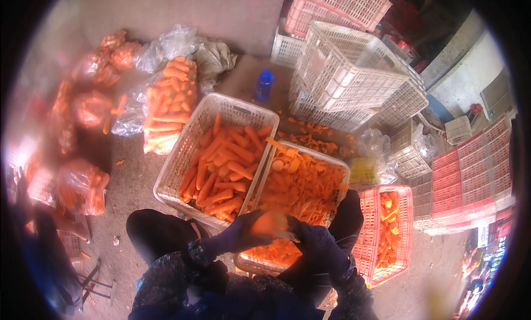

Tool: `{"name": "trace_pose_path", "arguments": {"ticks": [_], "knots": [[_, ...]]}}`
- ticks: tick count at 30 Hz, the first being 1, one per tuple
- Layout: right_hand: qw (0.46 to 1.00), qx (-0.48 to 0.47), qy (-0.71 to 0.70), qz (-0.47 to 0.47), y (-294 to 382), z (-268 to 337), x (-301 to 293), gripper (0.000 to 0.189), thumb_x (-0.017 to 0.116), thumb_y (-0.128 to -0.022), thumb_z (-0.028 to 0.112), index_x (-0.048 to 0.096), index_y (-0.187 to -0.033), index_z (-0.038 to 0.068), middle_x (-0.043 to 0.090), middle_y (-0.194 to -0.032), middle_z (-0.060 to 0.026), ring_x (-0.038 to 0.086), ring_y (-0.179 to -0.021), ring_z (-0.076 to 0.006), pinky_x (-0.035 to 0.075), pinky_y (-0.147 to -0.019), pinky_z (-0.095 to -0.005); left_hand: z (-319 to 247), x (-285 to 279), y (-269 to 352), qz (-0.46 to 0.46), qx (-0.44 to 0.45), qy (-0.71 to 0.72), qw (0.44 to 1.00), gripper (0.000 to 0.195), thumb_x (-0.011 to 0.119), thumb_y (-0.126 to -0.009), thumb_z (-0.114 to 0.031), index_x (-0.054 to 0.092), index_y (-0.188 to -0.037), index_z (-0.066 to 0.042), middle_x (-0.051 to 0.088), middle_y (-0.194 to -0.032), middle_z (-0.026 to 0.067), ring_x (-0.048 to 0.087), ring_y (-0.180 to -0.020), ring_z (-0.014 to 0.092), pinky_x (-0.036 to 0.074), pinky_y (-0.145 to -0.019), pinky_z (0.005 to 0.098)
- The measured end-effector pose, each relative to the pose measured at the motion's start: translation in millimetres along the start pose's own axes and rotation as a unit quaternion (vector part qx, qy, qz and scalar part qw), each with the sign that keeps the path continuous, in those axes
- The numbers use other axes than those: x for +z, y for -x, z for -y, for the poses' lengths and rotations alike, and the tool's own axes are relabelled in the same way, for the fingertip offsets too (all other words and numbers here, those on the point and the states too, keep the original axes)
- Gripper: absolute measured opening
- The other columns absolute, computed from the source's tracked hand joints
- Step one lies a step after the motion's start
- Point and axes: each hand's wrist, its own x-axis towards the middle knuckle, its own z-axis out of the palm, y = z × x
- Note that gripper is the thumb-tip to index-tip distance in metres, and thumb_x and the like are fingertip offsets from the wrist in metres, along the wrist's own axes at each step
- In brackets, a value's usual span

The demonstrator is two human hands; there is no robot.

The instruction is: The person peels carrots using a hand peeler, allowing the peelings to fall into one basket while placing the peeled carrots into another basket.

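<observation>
My left hand (238, 236), in a dark glove, is closed on a blurred orange carrot (269, 224) held over a white plastic crate. In my right hand (309, 237), gloved too, is a small tool with a metallic edge (286, 234), against the carrot; its kind is unclear. The crate below holds orange carrot peelings (303, 179). To its left stands a larger white crate (166, 175) with whole carrots (226, 162). At the right, a pink crate (363, 237) contains carrot pieces (388, 231).
A blue bottle (264, 84) stands beyond the crates. Bagged carrots (170, 108) lie left, near other bags. White crates (352, 71) are stacked behind; red and white ones (468, 175) stand right. Another person (49, 253) and a folding stool (97, 284) are at lower left.
</observation>
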Motion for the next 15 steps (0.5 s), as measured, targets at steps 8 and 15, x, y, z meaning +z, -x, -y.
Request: {"name": "trace_pose_path", "arguments": {"ticks": [8, 15], "knots": [[0.995, 0.079, -0.036, 0.056, -9, -16, 27, 0.052, 0.057, -0.083, 0.008, 0.042, -0.132, 0.008, 0.062, -0.094, -0.0210, 0.061, -0.083, -0.0413, 0.050, -0.067, -0.0454, 22, 6, -2, -0.059, 0.009, -0.233, 0.971, 0.069, 0.084, -0.064, -0.037, 0.053, -0.116, -0.003, 0.064, -0.096, 0.0127, 0.065, -0.089, 0.023, 0.051, -0.078, 0.0337], [0.992, 0.123, -0.012, -0.022, 1, -21, 62, 0.047, 0.055, -0.086, 0.008, 0.044, -0.131, 0.006, 0.062, -0.093, -0.0214, 0.061, -0.080, -0.0404, 0.050, -0.065, -0.0452, 27, 13, -3, -0.100, 0.076, -0.388, 0.913, 0.069, 0.083, -0.063, -0.041, 0.055, -0.114, -0.005, 0.065, -0.097, 0.0145, 0.066, -0.086, 0.031, 0.053, -0.075, 0.0380]]}}
